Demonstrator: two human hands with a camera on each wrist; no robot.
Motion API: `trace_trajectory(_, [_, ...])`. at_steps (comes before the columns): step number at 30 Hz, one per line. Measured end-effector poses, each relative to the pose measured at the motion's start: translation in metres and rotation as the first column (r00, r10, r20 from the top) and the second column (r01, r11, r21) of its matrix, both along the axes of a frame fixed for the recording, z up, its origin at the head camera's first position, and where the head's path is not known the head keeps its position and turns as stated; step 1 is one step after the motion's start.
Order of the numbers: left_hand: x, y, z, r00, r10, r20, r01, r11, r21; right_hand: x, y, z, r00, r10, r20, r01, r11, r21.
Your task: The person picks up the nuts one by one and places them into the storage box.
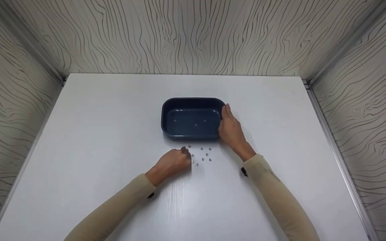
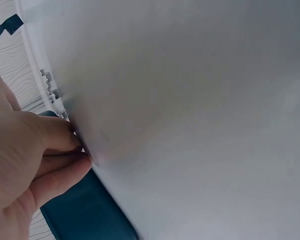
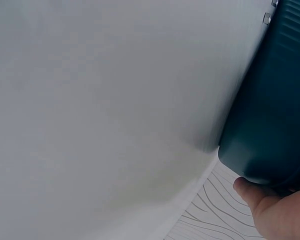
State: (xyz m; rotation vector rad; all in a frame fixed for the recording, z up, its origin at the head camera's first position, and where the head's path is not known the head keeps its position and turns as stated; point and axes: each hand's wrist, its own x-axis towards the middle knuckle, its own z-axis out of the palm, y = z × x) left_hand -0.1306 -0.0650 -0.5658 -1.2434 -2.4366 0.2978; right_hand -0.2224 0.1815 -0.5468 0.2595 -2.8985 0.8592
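Note:
A dark blue rectangular container (image 1: pixel 193 137) sits on the white table, and my right hand (image 1: pixel 231 130) grips its right end. In the right wrist view the thumb (image 3: pixel 247 192) lies against the container's end wall (image 3: pixel 255 135). Several small metal nuts (image 1: pixel 207 154) lie loose in front of it; three more, such as one nut (image 1: pixel 195 125), lie spread on its floor. My left hand (image 1: pixel 174 162) is at the left edge of the loose nuts, fingers curled and fingertips (image 2: pixel 82 161) close together at the tabletop. I cannot tell whether a nut is between them.
The white table (image 1: pixel 95 134) extends around the container on all sides. Wood-pattern panels (image 1: pixel 186 36) stand behind the table and at both sides, with metal rails (image 1: pixel 343 160) along the side edges.

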Motion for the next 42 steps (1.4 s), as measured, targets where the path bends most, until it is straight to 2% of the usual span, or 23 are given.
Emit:
trace_trajectory(9, [-0.002,-0.002,0.002,0.999,-0.021,0.024,0.021,1.0,-0.006,0.0,0.0,-0.001,1.0,-0.004,-0.006,0.004,1.0,0.007])
trace_trajectory(16, [-0.002,-0.003,0.005,0.998,-0.052,-0.023,0.052,0.999,-0.01,0.0,0.0,-0.001,1.0,-0.002,-0.001,0.002,1.0,0.012])
trace_trajectory(22, [-0.001,-0.004,0.013,0.999,-0.044,-0.01,0.043,0.999,-0.015,0.0,0.001,0.0,1.0,0.002,0.021,-0.002,1.0,0.003])
trace_trajectory(27, [0.001,-0.006,0.017,0.998,-0.054,-0.036,0.054,0.998,-0.012,0.0,0.001,0.0,1.0,0.022,0.013,-0.022,1.0,-0.02])
trace_trajectory(36, [0.0,-0.006,0.027,0.996,-0.088,-0.029,0.089,0.994,0.059,0.001,0.002,-0.001,1.0,0.014,0.011,-0.014,1.0,-0.014])
trace_trajectory(42, [-0.004,-0.007,0.035,0.995,-0.099,0.021,0.095,0.984,0.153,-0.001,0.001,0.0,1.0,0.018,0.018,-0.018,1.0,-0.011])
